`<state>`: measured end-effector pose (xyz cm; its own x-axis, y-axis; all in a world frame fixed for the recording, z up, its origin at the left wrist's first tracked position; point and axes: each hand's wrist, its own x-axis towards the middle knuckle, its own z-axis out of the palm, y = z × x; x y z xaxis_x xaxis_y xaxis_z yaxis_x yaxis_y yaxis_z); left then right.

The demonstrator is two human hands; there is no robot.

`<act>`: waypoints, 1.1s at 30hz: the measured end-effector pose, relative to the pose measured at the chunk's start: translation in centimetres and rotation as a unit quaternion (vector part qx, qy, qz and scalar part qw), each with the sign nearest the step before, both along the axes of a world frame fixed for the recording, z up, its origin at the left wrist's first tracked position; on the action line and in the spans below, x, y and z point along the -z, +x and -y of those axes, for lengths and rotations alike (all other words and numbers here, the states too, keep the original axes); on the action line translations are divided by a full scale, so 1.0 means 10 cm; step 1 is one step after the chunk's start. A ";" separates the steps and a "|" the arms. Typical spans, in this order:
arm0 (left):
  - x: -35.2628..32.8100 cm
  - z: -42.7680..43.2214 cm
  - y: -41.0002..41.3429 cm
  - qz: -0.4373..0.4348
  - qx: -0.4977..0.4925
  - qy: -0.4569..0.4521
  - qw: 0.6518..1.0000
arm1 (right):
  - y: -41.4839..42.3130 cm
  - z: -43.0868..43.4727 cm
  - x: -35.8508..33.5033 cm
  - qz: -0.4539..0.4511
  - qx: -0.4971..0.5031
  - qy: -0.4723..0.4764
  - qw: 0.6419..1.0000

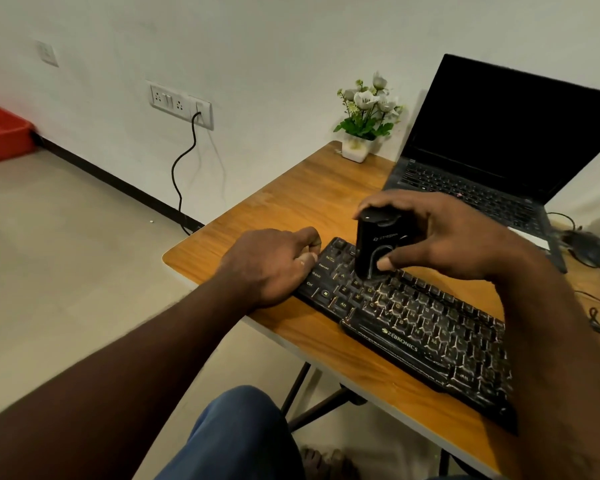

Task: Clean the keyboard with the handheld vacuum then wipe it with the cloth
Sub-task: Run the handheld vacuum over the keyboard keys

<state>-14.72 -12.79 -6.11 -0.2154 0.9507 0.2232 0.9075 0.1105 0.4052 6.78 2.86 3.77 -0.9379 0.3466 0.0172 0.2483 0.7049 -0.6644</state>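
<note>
A dusty black keyboard [416,327] lies slantwise on the wooden table [291,202]. My right hand [458,237] grips a small black handheld vacuum [374,247] from above, thumb on its front. The vacuum stands upright with its lower end on the keys near the keyboard's left end. My left hand [274,265] holds the keyboard's left edge, fingers curled against it. No cloth is in view.
An open black laptop [499,147] stands behind the keyboard, with a potted white flower [364,116] to its left. A mouse [589,247] and cables lie at the right. A cord hangs from the wall socket [200,112]. A red tub [0,133] sits on the floor.
</note>
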 end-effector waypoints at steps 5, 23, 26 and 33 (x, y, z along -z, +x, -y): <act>-0.02 0.00 0.00 -0.013 0.015 -0.006 1.000 | -0.35 0.17 0.18 -0.080 0.024 0.097 0.992; -0.01 -0.02 -0.01 -0.027 0.017 -0.017 0.999 | -0.10 0.03 0.08 -0.014 0.032 0.067 0.997; -0.02 -0.03 -0.01 -0.028 0.016 -0.020 0.999 | 0.02 0.00 0.03 -0.013 0.038 0.046 0.998; -0.05 -0.09 0.01 -0.012 0.009 -0.023 1.000 | -0.24 0.16 0.17 -0.061 0.034 0.092 0.993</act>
<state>-14.60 -11.92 -5.58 -0.1944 0.9636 0.1838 0.9185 0.1130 0.3788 4.38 1.29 2.06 -0.8996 0.3893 0.1979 0.2255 0.8021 -0.5530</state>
